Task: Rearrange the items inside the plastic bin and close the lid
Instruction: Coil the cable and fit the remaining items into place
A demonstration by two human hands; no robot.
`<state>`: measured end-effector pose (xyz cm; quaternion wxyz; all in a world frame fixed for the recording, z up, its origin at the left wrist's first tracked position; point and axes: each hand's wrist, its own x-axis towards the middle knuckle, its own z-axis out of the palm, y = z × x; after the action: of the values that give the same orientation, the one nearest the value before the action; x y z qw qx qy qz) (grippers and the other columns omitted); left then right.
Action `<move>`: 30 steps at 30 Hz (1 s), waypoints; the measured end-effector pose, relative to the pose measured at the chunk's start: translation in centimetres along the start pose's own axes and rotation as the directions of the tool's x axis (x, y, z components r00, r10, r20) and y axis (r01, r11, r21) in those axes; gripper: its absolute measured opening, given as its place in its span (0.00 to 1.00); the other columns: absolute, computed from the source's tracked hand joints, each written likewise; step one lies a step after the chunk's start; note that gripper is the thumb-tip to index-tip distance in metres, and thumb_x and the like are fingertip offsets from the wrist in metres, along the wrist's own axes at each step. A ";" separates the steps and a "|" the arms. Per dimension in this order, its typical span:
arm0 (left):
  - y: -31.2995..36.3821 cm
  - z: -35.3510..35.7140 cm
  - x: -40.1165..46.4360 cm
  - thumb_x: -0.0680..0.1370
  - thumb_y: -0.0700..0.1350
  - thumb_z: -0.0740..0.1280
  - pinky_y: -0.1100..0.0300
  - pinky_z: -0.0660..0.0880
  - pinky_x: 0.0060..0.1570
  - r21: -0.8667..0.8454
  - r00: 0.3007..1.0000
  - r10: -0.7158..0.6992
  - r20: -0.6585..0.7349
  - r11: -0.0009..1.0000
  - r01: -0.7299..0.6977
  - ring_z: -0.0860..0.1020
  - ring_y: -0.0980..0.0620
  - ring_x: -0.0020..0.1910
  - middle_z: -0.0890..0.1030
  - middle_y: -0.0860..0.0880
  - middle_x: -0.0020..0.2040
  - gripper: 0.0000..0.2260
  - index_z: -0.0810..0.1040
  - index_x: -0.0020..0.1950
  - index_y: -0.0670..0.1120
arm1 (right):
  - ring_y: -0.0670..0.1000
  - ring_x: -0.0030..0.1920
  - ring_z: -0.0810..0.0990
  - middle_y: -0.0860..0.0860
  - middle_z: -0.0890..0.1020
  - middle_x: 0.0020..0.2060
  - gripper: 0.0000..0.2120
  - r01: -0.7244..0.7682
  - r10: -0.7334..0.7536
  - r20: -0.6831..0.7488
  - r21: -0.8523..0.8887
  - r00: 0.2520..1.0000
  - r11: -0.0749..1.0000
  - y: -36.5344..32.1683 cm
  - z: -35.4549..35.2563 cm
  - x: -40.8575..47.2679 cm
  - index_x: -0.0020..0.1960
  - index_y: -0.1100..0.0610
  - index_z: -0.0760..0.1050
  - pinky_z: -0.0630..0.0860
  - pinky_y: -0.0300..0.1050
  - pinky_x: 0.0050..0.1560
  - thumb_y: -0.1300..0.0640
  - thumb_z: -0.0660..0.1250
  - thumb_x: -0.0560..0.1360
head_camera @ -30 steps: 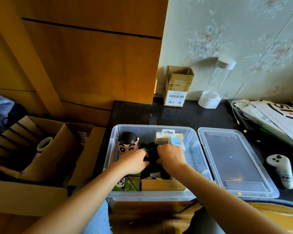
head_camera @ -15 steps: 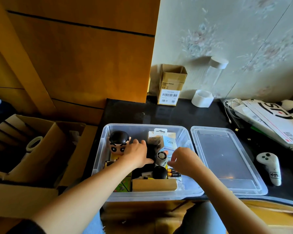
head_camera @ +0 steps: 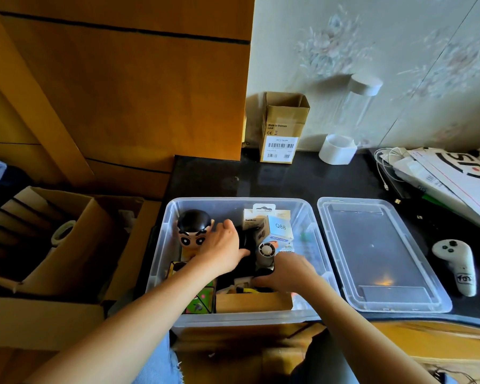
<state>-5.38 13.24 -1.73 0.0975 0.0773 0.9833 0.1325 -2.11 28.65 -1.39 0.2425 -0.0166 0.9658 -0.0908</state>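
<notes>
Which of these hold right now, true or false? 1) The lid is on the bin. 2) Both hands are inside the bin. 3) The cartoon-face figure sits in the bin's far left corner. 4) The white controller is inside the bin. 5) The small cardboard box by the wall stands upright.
1) False: the lid lies flat on the black table, right of the plastic bin.
2) True: left hand and right hand reach among its items.
3) True: the cartoon-face figure is there.
4) False: the white controller lies on the table, right of the lid.
5) True: the cardboard box stands upright.
</notes>
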 end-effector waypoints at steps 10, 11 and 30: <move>-0.9 -2.5 -2.3 0.74 0.52 0.70 0.61 0.75 0.41 -0.137 0.823 0.305 0.479 0.952 -0.273 0.77 0.58 0.41 0.80 0.57 0.43 0.11 0.80 0.54 0.50 | 0.44 0.24 0.69 0.46 0.71 0.22 0.17 0.020 -0.019 0.011 -0.059 1.000 0.998 0.9 -1.5 -0.8 0.29 0.54 0.65 0.63 0.36 0.25 0.46 0.65 0.69; -0.7 -2.2 -2.3 0.75 0.52 0.69 0.61 0.76 0.44 -0.110 0.822 0.311 0.477 0.949 -0.295 0.77 0.57 0.43 0.81 0.55 0.46 0.11 0.81 0.54 0.51 | 0.44 0.24 0.68 0.47 0.71 0.23 0.16 0.028 -0.028 -0.004 -0.091 1.000 0.995 1.0 -1.7 -0.9 0.30 0.54 0.64 0.62 0.37 0.25 0.47 0.65 0.69; -0.4 -1.1 -2.3 0.75 0.53 0.68 0.61 0.71 0.34 -0.051 0.855 0.347 0.387 0.933 -0.355 0.77 0.55 0.39 0.82 0.53 0.42 0.10 0.83 0.52 0.50 | 0.51 0.42 0.71 0.52 0.76 0.45 0.12 -0.046 0.037 -0.043 -0.216 0.998 0.975 0.6 -1.8 -1.4 0.53 0.58 0.71 0.68 0.39 0.35 0.53 0.65 0.73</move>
<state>-3.44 12.18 -0.42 0.2643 0.2810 0.9149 0.1193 -1.75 29.67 0.71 0.2225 -0.0211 0.9745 0.0198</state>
